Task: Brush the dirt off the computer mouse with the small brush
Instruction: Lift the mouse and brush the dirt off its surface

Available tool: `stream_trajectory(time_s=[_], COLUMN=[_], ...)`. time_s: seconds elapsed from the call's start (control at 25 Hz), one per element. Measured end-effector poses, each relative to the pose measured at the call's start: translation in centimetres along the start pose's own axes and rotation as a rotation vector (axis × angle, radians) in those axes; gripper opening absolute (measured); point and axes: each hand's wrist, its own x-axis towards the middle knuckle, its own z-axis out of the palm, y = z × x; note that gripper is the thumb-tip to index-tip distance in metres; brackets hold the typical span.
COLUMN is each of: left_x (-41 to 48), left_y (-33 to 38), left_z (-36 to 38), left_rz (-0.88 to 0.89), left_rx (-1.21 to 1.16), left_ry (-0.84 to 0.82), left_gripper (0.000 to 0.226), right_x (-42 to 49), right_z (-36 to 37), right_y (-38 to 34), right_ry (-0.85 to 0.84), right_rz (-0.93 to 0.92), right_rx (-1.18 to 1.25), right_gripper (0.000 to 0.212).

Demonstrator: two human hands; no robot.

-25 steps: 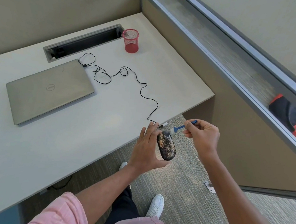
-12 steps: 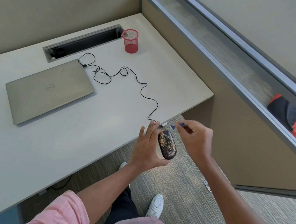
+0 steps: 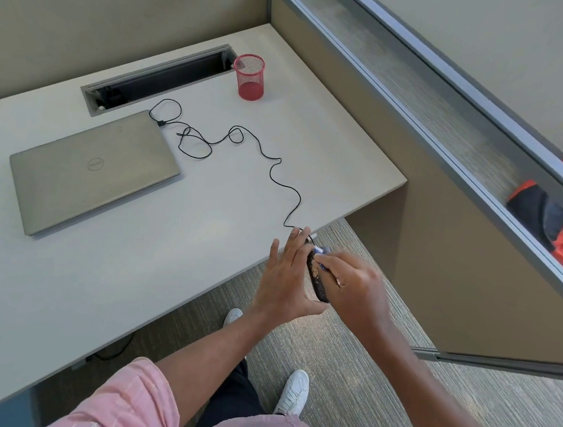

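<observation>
Left hand [image 3: 285, 282] wrapped around a dark computer mouse [image 3: 316, 278], fingers spread up behind it, thumb under its lower end, out past the edge of the table [image 3: 203, 226] and above the carpet floor [image 3: 360, 376]. Mouse tipped on its side, speckled with tan dirt, mostly hidden between the two hands. Right hand [image 3: 357, 289] closed in a pinch grip on the small brush [image 3: 321, 251], pressed right up against the mouse, with the blue and white brush end poking out at the top of the mouse. Black cord [image 3: 273, 174] running from the mouse in loops across the table. Closed grey laptop [image 3: 93, 169] lying flat on the table, well apart from the hands. Red mesh cup [image 3: 250, 76] standing upright near the long slot [image 3: 159, 79] at the back.
</observation>
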Motion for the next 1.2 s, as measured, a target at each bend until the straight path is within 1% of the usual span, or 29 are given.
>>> stream_trajectory(time_s=[0.16,0.32,0.56,0.68,0.72,0.8,0.88,1.08,1.2], left_x=[-0.1,0.0,0.1,0.3,0.4,0.4,0.4,0.2,0.2], left_y=[0.0,0.0,0.1,0.0,0.0,-0.1,-0.2,-0.1,0.0], left_z=[0.2,0.0,-0.2,-0.1,-0.1,-0.1,-0.1,-0.1,-0.1], left_rz=[0.002,-0.004,0.021,0.028,0.027,0.028,0.027,0.012,0.026], left_rx=[0.004,0.002,-0.016,-0.005,-0.004,-0.006,-0.012,-0.002,-0.011], left_ry=[-0.005,-0.035,-0.010,-0.025,-0.033,-0.044,-0.044,-0.036,-0.010], left_gripper=[0.118,0.122,0.114,0.112,0.112,0.114,0.115,0.122,0.118], right_x=[-0.7,-1.3,-0.8,-1.0,-1.1,-1.3,-1.3,-0.9,-0.4], right_z=[-0.1,-0.4,-0.8,-0.4,-0.3,-0.1,-0.1,-1.0,-1.3], right_y=[-0.1,0.4,2.2,1.8,1.5,1.0,0.5,0.9,1.6], right_ry=[-0.002,-0.004,0.003,-0.031,-0.029,-0.035,-0.034,0.070,0.081], right_rz=[-0.079,-0.156,-0.144,-0.167,-0.172,-0.157,-0.121,-0.068,-0.007], right_rx=[-0.003,0.026,-0.030,-0.008,-0.002,0.009,0.029,0.068,0.044], right_gripper=[0.015,0.008,0.019,0.010,0.010,0.009,0.014,0.014,0.017])
